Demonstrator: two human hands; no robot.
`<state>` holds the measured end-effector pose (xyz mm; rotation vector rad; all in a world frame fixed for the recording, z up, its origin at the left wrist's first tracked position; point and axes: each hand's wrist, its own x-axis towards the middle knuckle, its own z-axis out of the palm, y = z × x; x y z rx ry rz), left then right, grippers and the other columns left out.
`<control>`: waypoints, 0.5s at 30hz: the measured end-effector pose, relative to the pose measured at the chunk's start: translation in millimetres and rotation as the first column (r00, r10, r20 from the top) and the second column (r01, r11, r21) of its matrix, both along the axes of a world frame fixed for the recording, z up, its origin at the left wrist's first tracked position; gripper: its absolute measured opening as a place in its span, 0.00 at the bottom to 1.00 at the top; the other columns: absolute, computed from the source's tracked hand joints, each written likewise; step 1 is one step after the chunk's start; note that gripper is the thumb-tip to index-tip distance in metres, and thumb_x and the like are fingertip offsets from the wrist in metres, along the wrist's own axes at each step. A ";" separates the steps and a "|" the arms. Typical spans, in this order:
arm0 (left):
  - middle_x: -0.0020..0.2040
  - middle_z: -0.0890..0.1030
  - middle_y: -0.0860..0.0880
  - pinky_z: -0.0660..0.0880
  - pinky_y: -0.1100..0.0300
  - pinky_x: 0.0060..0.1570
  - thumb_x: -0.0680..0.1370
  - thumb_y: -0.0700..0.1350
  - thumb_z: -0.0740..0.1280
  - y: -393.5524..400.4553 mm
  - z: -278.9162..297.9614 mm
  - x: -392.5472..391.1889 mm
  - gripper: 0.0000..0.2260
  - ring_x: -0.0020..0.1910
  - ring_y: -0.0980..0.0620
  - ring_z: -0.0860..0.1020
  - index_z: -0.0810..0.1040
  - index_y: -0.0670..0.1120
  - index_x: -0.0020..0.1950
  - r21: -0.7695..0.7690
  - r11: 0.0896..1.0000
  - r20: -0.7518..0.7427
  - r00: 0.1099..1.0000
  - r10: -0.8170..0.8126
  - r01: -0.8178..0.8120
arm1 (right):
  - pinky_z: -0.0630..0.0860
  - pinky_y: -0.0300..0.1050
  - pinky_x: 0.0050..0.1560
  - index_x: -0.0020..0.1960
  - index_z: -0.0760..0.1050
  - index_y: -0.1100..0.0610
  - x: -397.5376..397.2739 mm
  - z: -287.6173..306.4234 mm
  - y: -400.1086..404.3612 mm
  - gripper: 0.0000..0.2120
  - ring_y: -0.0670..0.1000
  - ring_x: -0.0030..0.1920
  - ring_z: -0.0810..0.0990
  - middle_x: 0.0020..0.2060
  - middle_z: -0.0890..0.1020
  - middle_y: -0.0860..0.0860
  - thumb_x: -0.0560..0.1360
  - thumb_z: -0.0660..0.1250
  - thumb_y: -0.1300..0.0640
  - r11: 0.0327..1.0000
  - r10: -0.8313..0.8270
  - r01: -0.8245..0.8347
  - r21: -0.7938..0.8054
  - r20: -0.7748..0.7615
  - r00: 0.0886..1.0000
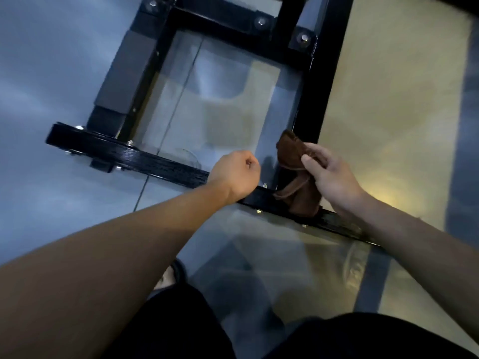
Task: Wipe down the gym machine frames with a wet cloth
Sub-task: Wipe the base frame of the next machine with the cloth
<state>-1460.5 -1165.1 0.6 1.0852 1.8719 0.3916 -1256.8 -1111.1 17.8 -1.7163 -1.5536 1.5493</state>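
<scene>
While gripped by right hand (pixel 334 177), brown cloth (pixel 295 174) against frame (pixel 160 164); left hand (pixel 236 174) fisted, empty.

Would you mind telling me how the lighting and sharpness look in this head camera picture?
Head view: dim and bluish, with a warm yellow glow on the glossy floor at right; soft motion blur overall; the black frame shows faint glare; the brown cloth in the right hand reads dark.

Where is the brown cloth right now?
In the head view, right of centre: the brown cloth is held by the right hand against the black frame's near-right corner.
</scene>
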 end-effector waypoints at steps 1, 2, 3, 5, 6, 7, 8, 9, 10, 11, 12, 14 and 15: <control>0.50 0.86 0.47 0.78 0.51 0.59 0.81 0.46 0.62 -4.1 20.8 -1.4 0.10 0.53 0.43 0.82 0.84 0.47 0.50 -0.031 0.996 0.090 0.992 0.088 -0.085 | 0.80 0.40 0.50 0.65 0.78 0.54 -14.8 20.7 -4.1 0.11 0.48 0.49 0.85 0.49 0.86 0.49 0.85 0.62 0.59 0.972 -0.163 0.131 -0.196 -0.162 0.973; 0.49 0.86 0.45 0.78 0.50 0.59 0.82 0.46 0.62 -9.3 45.3 -2.5 0.11 0.53 0.42 0.82 0.84 0.45 0.50 -0.074 0.981 0.193 0.962 0.192 -0.181 | 0.82 0.43 0.47 0.65 0.78 0.56 -28.0 43.3 -8.0 0.12 0.49 0.47 0.85 0.50 0.86 0.51 0.86 0.61 0.57 0.914 -0.281 0.176 -0.367 -0.258 0.924; 0.49 0.85 0.45 0.78 0.49 0.58 0.83 0.48 0.62 -14.5 71.9 -3.1 0.13 0.52 0.43 0.82 0.83 0.44 0.49 -0.140 0.952 0.297 0.905 0.303 -0.272 | 0.84 0.47 0.48 0.66 0.78 0.57 -38.0 64.3 -11.5 0.14 0.51 0.49 0.85 0.52 0.86 0.53 0.86 0.60 0.54 0.855 -0.357 0.182 -0.486 -0.297 0.886; 0.51 0.85 0.47 0.79 0.50 0.55 0.83 0.56 0.60 -22.4 125.7 -6.9 0.16 0.52 0.47 0.83 0.83 0.48 0.50 -0.323 0.889 0.460 0.768 0.446 -0.324 | 0.82 0.54 0.59 0.67 0.79 0.56 -55.0 108.1 -17.8 0.17 0.55 0.56 0.85 0.59 0.85 0.55 0.86 0.59 0.49 0.789 -0.398 0.167 -0.591 -0.284 0.872; 0.51 0.86 0.48 0.80 0.51 0.54 0.83 0.61 0.61 -27.3 151.1 -9.7 0.18 0.52 0.49 0.84 0.83 0.49 0.52 -0.389 0.867 0.520 0.703 0.485 -0.311 | 0.80 0.56 0.64 0.68 0.79 0.56 -63.5 128.9 -21.4 0.18 0.55 0.60 0.84 0.61 0.85 0.56 0.85 0.60 0.47 0.779 -0.382 0.157 -0.607 -0.261 0.886; 0.51 0.87 0.49 0.81 0.52 0.53 0.82 0.62 0.63 -31.8 169.9 -9.9 0.19 0.51 0.50 0.85 0.84 0.49 0.55 -0.411 0.861 0.573 0.650 0.499 -0.299 | 0.77 0.56 0.68 0.69 0.79 0.56 -69.9 146.2 -23.9 0.20 0.55 0.62 0.83 0.62 0.84 0.57 0.84 0.62 0.46 0.781 -0.366 0.157 -0.605 -0.238 0.899; 0.50 0.87 0.48 0.82 0.54 0.50 0.82 0.59 0.66 -37.0 192.9 -10.8 0.17 0.49 0.50 0.85 0.83 0.48 0.58 -0.400 0.866 0.611 0.617 0.496 -0.300 | 0.76 0.56 0.69 0.70 0.78 0.57 -75.5 168.7 -26.7 0.21 0.54 0.61 0.83 0.62 0.84 0.57 0.84 0.64 0.46 0.785 -0.353 0.162 -0.598 -0.218 0.910; 0.49 0.86 0.48 0.81 0.57 0.44 0.82 0.53 0.69 -42.4 213.7 -12.1 0.13 0.45 0.51 0.85 0.83 0.46 0.60 -0.375 0.869 0.623 0.605 0.495 -0.325 | 0.77 0.53 0.68 0.69 0.78 0.58 -80.0 191.5 -30.2 0.21 0.53 0.59 0.83 0.61 0.85 0.57 0.83 0.64 0.46 0.793 -0.333 0.161 -0.588 -0.197 0.922; 0.48 0.85 0.47 0.80 0.60 0.39 0.82 0.48 0.70 -46.8 236.1 -13.1 0.10 0.40 0.53 0.83 0.82 0.44 0.59 -0.351 0.861 0.625 0.593 0.508 -0.369 | 0.79 0.49 0.64 0.69 0.79 0.58 -83.7 215.6 -33.3 0.20 0.52 0.56 0.83 0.60 0.85 0.56 0.83 0.65 0.47 0.800 -0.315 0.159 -0.579 -0.180 0.932; 0.47 0.85 0.46 0.79 0.62 0.35 0.82 0.45 0.70 -50.8 258.7 -14.1 0.07 0.36 0.54 0.82 0.83 0.44 0.57 -0.328 0.850 0.615 0.590 0.524 -0.413 | 0.80 0.46 0.59 0.68 0.79 0.58 -86.4 242.6 -36.7 0.20 0.51 0.55 0.83 0.60 0.85 0.55 0.84 0.64 0.46 0.811 -0.286 0.149 -0.566 -0.161 0.945; 0.46 0.85 0.45 0.79 0.63 0.34 0.82 0.44 0.70 -54.9 279.4 -14.3 0.05 0.34 0.55 0.81 0.83 0.44 0.55 -0.319 0.831 0.607 0.576 0.548 -0.455 | 0.79 0.44 0.57 0.68 0.79 0.56 -88.2 267.0 -40.4 0.19 0.51 0.55 0.83 0.61 0.85 0.54 0.84 0.62 0.46 0.819 -0.253 0.131 -0.558 -0.147 0.956; 0.46 0.85 0.44 0.83 0.57 0.44 0.82 0.44 0.69 -60.9 322.5 -15.8 0.05 0.39 0.52 0.83 0.83 0.44 0.53 -0.297 0.797 0.594 0.552 0.585 -0.525 | 0.78 0.49 0.63 0.68 0.79 0.54 -88.8 319.1 -47.8 0.19 0.52 0.57 0.82 0.63 0.84 0.52 0.85 0.60 0.45 0.827 -0.203 0.106 -0.551 -0.119 0.972; 0.47 0.86 0.43 0.83 0.51 0.51 0.82 0.45 0.70 -63.6 343.7 -15.3 0.05 0.43 0.48 0.85 0.82 0.44 0.52 -0.284 0.783 0.572 0.557 0.602 -0.554 | 0.79 0.51 0.62 0.68 0.78 0.53 -89.8 345.9 -53.4 0.18 0.52 0.55 0.83 0.63 0.84 0.50 0.85 0.61 0.45 0.826 -0.202 0.115 -0.552 -0.099 0.974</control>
